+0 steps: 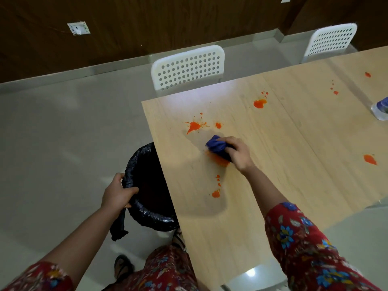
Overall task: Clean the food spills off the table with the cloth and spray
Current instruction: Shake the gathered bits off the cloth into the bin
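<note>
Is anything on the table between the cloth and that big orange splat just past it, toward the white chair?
Nothing visible. The right hand holds the cloth on one spill; only bare table lies between it and the big splat. A small blob sits beside that path. The left hand grips the bin bag.

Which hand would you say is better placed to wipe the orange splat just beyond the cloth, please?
The right hand: it grips the blue cloth on the table, just short of that splat. The left hand holds the bin rim, off the table.
</note>
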